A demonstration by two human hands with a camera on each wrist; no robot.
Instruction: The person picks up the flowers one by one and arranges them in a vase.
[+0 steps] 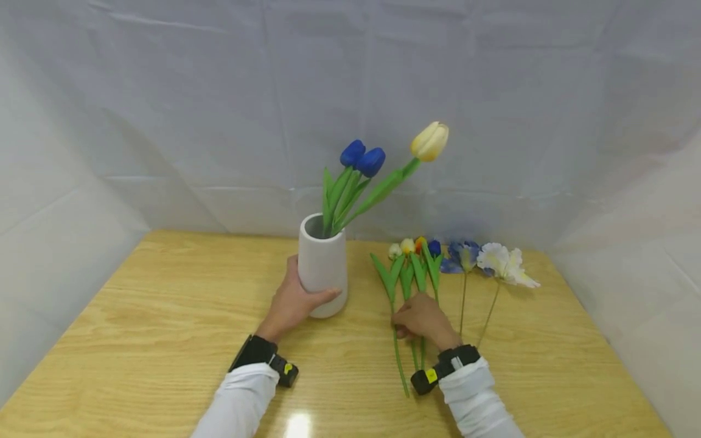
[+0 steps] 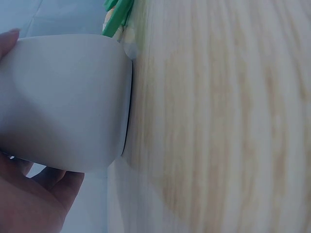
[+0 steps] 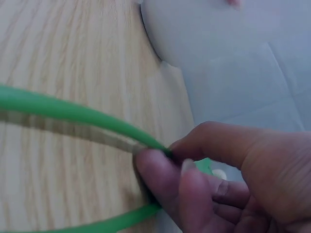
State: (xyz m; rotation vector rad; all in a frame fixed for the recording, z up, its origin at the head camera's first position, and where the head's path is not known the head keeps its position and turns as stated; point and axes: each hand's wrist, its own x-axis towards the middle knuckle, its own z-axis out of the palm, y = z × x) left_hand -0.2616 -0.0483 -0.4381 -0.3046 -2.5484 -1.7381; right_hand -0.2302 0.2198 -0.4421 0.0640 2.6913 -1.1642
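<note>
My left hand [image 1: 300, 298] grips the lower part of a white vase [image 1: 323, 261] standing on the wooden table [image 1: 164, 316]. The vase holds two blue tulips [image 1: 362, 158] and a cream tulip [image 1: 429, 141]. In the left wrist view the vase [image 2: 63, 102] fills the left side, with the left hand [image 2: 34, 199] wrapped round it. My right hand [image 1: 404, 325] pinches the green stem [image 3: 73, 114] of one of several tulips [image 1: 413, 261] lying flat to the right of the vase. The right wrist view shows the right hand [image 3: 163, 155] with thumb and forefinger closed on that stem.
A blue iris [image 1: 462, 255] and a white iris [image 1: 504, 263] lie on the table right of the tulips. White cloth walls [image 1: 164, 121] enclose the table at the back and on both sides.
</note>
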